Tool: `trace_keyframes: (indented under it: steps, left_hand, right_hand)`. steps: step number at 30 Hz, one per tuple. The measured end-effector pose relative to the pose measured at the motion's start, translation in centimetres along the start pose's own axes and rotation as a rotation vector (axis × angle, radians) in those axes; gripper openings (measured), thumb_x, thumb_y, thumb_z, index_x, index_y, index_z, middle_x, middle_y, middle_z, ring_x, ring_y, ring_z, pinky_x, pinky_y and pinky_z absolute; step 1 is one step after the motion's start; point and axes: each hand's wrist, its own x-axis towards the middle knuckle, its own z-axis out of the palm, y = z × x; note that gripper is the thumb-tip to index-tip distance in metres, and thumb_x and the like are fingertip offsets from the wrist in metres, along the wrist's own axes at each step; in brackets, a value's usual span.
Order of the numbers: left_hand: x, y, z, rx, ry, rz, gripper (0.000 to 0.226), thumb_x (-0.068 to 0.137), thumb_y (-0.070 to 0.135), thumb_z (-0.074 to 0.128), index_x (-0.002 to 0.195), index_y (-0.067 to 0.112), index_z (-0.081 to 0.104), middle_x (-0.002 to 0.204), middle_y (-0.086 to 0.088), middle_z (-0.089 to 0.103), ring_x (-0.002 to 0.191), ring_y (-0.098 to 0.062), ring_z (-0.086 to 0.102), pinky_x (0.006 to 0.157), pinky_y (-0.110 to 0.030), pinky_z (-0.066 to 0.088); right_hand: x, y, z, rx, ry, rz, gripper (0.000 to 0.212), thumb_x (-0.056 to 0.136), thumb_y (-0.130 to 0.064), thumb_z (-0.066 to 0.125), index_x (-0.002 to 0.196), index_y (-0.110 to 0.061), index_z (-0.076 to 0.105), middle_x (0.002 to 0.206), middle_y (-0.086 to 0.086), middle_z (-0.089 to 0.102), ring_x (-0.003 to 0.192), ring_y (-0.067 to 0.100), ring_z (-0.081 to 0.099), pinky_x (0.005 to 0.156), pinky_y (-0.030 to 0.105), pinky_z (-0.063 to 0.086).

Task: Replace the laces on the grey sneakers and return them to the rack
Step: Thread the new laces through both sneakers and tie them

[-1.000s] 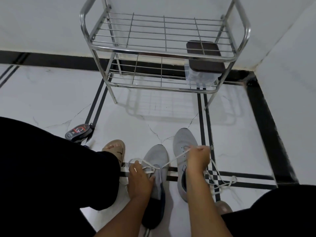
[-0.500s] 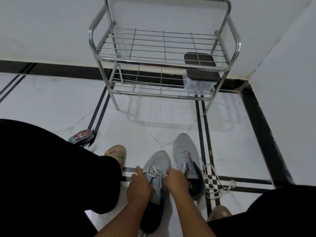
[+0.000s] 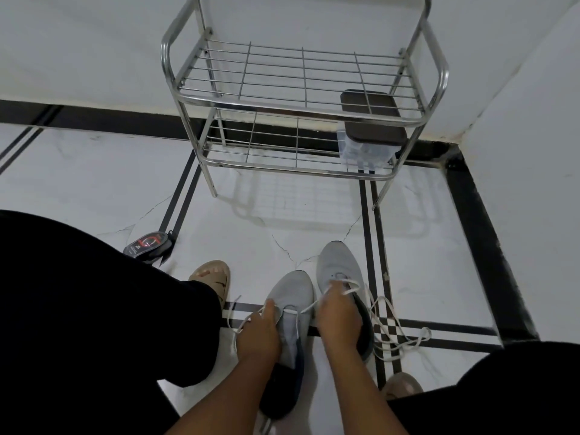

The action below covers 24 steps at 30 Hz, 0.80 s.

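Note:
Two grey sneakers stand side by side on the white floor in front of me. On the left sneaker [image 3: 290, 296] a white lace [image 3: 293, 311] runs across the eyelets. My left hand [image 3: 259, 332] pinches one end of that lace at the shoe's left side. My right hand [image 3: 337, 315] grips the other end between the two shoes, over the collar of the right sneaker [image 3: 337, 262]. A second white lace [image 3: 397, 337] trails loose from the right sneaker onto the floor. The chrome wire rack [image 3: 301, 108] stands further ahead against the wall.
A clear box with a dark lid [image 3: 372, 130] sits at the right of the rack's lower shelf. A small black pouch with a red mark [image 3: 147, 244] lies on the floor at the left. My black-clad knees fill both lower corners, with a beige sandal [image 3: 213, 274] by the left one.
The right hand came in from its wide pull to the left sneaker, then moved right again with the lace end. The view has dropped closer to the shoes.

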Motion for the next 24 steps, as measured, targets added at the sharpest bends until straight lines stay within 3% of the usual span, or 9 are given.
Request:
trace_keyframes:
  steps: [3, 7, 11, 13, 17, 19, 21, 24]
  left_hand:
    - [0.2, -0.1, 0.0, 0.034, -0.043, 0.041, 0.068, 0.094, 0.026, 0.046, 0.15, 0.037, 0.009, 0.133, -0.01, 0.048, 0.119, -0.027, 0.052, 0.09, -0.035, 0.046]
    - [0.7, 0.2, -0.3, 0.037, 0.012, 0.076, 0.041, 0.099, 0.05, 0.031, 0.135, 0.03, 0.034, 0.121, -0.009, 0.057, 0.108, -0.027, 0.059, 0.082, -0.036, 0.047]
    - [2.2, 0.1, -0.9, 0.035, 0.007, 0.101, 0.026, 0.102, 0.035, 0.03, 0.119, 0.019, 0.041, 0.11, -0.008, 0.062, 0.095, -0.028, 0.064, 0.075, -0.037, 0.05]
    - [2.8, 0.0, -1.0, 0.05, -0.002, 0.09, 0.024, 0.101, 0.026, 0.035, 0.122, 0.018, 0.04, 0.114, -0.007, 0.058, 0.101, -0.027, 0.061, 0.077, -0.037, 0.049]
    - [3.8, 0.2, -1.3, 0.119, 0.021, 0.034, 0.035, 0.098, 0.039, 0.042, 0.12, 0.015, 0.052, 0.122, -0.007, 0.049, 0.115, -0.026, 0.049, 0.089, -0.037, 0.045]
    - [4.2, 0.7, -1.6, 0.075, -0.091, -0.035, 0.04, 0.096, 0.039, 0.041, 0.123, 0.013, 0.054, 0.127, -0.008, 0.046, 0.121, -0.029, 0.042, 0.097, -0.041, 0.04]
    - [4.7, 1.1, -2.3, -0.021, -0.219, -0.135, 0.043, 0.095, 0.036, 0.037, 0.128, 0.013, 0.054, 0.133, -0.009, 0.045, 0.127, -0.03, 0.038, 0.102, -0.043, 0.035]
    - [5.0, 1.8, -4.0, -0.096, -0.304, -0.119, 0.042, 0.097, 0.027, 0.032, 0.125, 0.008, 0.056, 0.135, -0.012, 0.05, 0.126, -0.03, 0.043, 0.102, -0.039, 0.033]
  right_hand:
    - [-0.9, -0.3, 2.6, -0.15, -0.278, -0.135, 0.025, 0.097, -0.023, 0.039, 0.12, -0.021, 0.05, 0.108, 0.011, 0.066, 0.1, 0.029, 0.063, 0.075, 0.034, 0.051]
    - [-1.0, 0.3, 3.3, -0.103, -0.261, -0.082, 0.015, 0.098, -0.029, 0.043, 0.101, -0.018, 0.052, 0.101, 0.01, 0.067, 0.094, 0.029, 0.064, 0.072, 0.034, 0.05]
    - [-0.6, 0.4, 3.2, -0.021, -0.273, -0.019, 0.02, 0.097, -0.034, 0.048, 0.092, -0.016, 0.053, 0.097, 0.008, 0.066, 0.088, 0.028, 0.063, 0.069, 0.034, 0.051]
    - [-0.7, 0.3, 3.2, 0.014, -0.288, 0.013, 0.018, 0.096, -0.034, 0.048, 0.096, -0.016, 0.052, 0.097, 0.008, 0.065, 0.088, 0.028, 0.063, 0.069, 0.034, 0.051]
    - [-0.7, -0.4, 2.8, 0.201, -0.252, 0.087, 0.018, 0.092, -0.023, 0.049, 0.104, -0.013, 0.04, 0.092, 0.006, 0.056, 0.081, 0.027, 0.058, 0.068, 0.034, 0.048]
    - [-0.2, -1.1, 2.0, 0.265, -0.249, 0.103, 0.014, 0.093, -0.015, 0.044, 0.105, -0.01, 0.042, 0.097, 0.009, 0.058, 0.084, 0.026, 0.057, 0.073, 0.035, 0.049]
    - [0.6, -1.9, 1.1, 0.267, -0.268, 0.088, 0.023, 0.094, -0.009, 0.039, 0.114, -0.006, 0.051, 0.111, 0.014, 0.061, 0.098, 0.028, 0.059, 0.08, 0.032, 0.047]
    - [1.3, -2.9, -0.8, 0.323, -0.262, 0.076, 0.032, 0.099, -0.009, 0.036, 0.12, -0.011, 0.059, 0.117, 0.01, 0.064, 0.103, 0.026, 0.06, 0.08, 0.028, 0.047]
